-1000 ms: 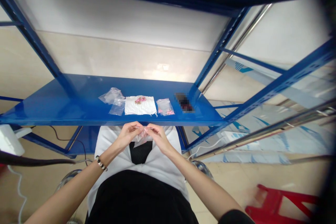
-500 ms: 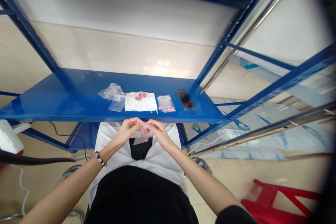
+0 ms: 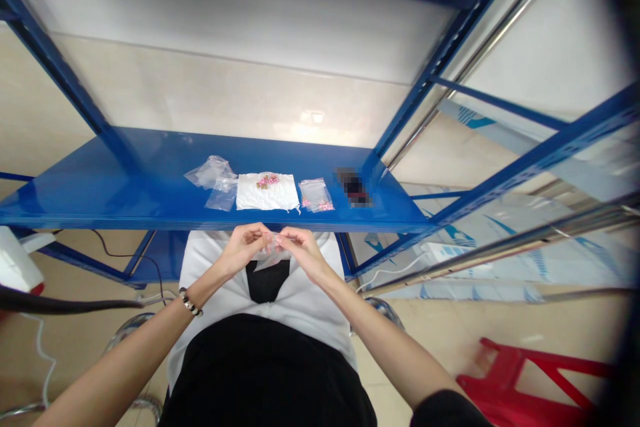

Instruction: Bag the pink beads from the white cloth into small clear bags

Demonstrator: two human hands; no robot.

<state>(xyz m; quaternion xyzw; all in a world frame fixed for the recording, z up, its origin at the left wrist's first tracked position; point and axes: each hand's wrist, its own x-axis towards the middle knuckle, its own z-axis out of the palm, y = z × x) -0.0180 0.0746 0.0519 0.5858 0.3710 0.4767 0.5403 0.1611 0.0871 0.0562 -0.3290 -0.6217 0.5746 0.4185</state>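
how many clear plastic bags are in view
4, as far as shows: one pinched between the left hand and right hand, two overlapping left of the white cloth on the blue shelf, one right of it. Stacked ones may hide.

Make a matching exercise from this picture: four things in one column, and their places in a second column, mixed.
Things:
1. small clear bag
2. white cloth
3. bead bracelet
4. red stool

Places:
A. on the floor, lower right
B. in the grip of both hands
C. on the left wrist
D. flat on the blue shelf, small pink pieces on it

Pairs: 1-B, 2-D, 3-C, 4-A
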